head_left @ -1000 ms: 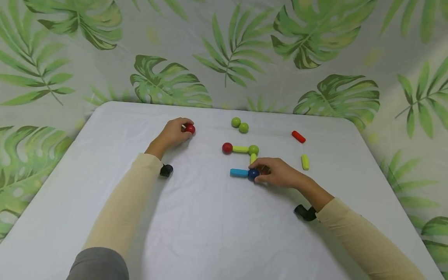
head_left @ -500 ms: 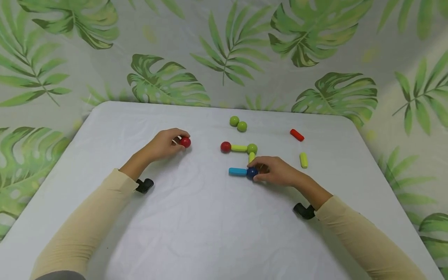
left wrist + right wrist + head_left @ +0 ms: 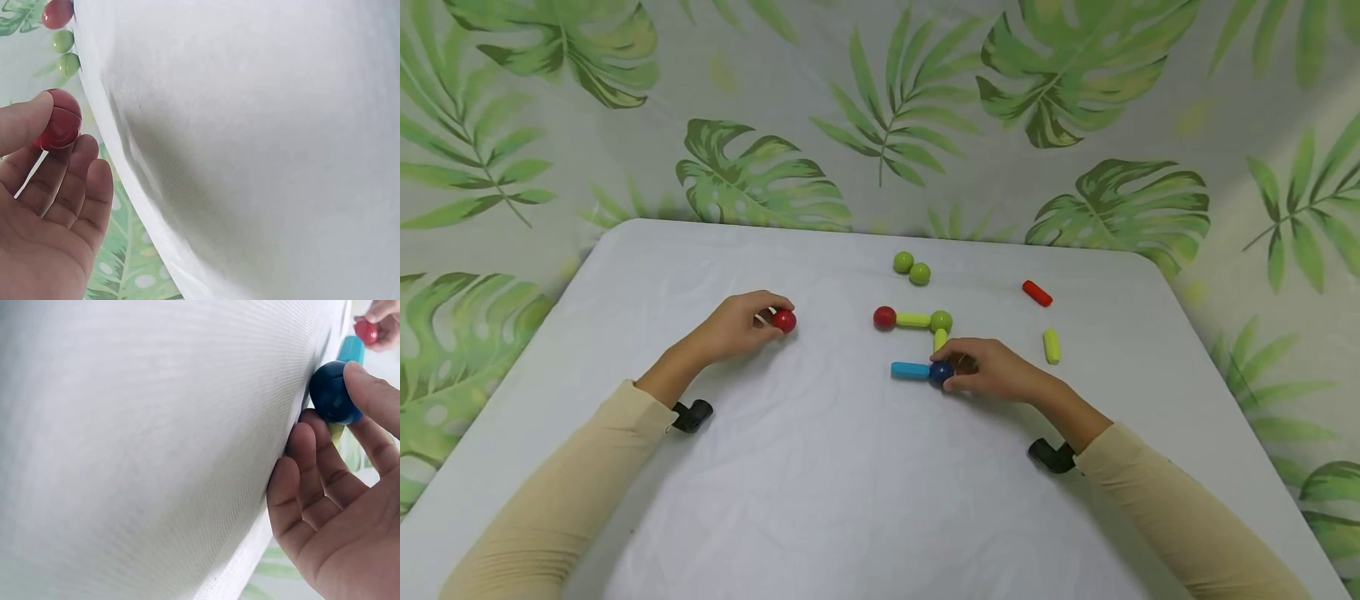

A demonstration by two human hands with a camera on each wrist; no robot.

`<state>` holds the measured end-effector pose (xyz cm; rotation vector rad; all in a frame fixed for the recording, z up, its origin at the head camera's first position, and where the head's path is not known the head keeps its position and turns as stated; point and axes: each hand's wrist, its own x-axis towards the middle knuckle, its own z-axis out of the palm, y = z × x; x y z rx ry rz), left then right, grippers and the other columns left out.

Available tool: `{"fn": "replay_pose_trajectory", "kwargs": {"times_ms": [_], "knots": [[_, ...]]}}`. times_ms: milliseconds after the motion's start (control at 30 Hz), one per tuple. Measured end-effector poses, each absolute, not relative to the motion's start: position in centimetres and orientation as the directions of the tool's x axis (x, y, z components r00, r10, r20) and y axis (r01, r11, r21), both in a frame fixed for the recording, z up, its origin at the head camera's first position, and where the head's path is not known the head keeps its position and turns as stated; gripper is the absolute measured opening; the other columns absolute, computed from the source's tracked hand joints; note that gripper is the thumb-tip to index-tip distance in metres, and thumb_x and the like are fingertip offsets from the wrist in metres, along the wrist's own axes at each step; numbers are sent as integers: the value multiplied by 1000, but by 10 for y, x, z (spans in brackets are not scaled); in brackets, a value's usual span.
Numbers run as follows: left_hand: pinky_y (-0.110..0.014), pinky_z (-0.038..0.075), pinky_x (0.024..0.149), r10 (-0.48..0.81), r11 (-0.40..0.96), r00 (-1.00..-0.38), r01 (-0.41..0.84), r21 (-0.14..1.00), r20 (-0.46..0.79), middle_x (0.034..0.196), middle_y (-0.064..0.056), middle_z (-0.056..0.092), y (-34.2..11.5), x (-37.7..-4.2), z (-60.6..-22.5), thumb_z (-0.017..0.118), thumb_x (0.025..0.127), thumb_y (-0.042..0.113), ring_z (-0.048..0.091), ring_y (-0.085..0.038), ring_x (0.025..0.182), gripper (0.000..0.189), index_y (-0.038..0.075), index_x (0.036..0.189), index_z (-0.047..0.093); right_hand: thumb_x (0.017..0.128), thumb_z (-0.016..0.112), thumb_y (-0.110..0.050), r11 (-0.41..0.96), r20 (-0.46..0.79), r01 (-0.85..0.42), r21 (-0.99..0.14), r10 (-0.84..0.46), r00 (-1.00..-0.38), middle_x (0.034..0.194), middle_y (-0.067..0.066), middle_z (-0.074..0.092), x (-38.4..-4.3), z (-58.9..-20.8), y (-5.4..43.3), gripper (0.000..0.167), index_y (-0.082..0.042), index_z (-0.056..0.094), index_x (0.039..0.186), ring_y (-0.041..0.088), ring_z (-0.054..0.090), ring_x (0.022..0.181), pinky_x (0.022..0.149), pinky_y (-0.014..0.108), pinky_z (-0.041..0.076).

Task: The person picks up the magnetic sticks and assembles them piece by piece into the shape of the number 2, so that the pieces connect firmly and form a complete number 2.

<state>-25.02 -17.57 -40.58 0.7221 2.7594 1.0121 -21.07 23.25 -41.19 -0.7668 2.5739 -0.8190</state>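
Observation:
My left hand [image 3: 736, 327] pinches a red ball [image 3: 785, 322] between thumb and fingers, left of the joined pieces. In the left wrist view the red ball [image 3: 61, 122] shows a seam line, with the thumb across its side. My right hand [image 3: 988, 369] pinches a dark blue ball [image 3: 940, 372] at the near end of the chain. From that ball a blue stick [image 3: 910, 371] points left and a yellow-green stick [image 3: 941, 339] runs away to a green ball [image 3: 941, 321]. Another yellow-green stick [image 3: 913, 319] links the green ball to a second red ball [image 3: 884, 317].
Two loose green balls [image 3: 912, 268] lie near the far edge of the white table [image 3: 820, 483]. At the right are a red stick [image 3: 1037, 293] and a yellow-green stick [image 3: 1052, 347]. A leaf-patterned cloth [image 3: 917, 108] hangs behind the table.
My left hand has drawn back towards me and slightly left, carrying the red ball. My right hand keeps its hold on the dark blue ball, and the chain stays in place.

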Motion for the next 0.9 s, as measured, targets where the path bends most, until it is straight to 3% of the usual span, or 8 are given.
{"fn": "replay_pose_trajectory", "kwargs": {"times_ms": [600,900], "knots": [[-35,56,86,517,601,-856,387,699,30,120,-14,71,-152,-233,-410,74,85,5,70,-25,100,39,5,124,67,87,76,-18,683,-138,-405,-608,-592,-794,107,3,67,-210,-412,229,39,-16,64,125,16,59,95,85,29,52],[-35,57,88,615,558,-788,461,690,29,115,-9,73,-123,-234,-410,74,86,7,69,-20,98,36,9,121,69,87,76,-19,687,-135,-401,-606,-585,-800,106,4,67,-211,-413,232,39,-16,64,124,17,60,95,85,31,53]]}}
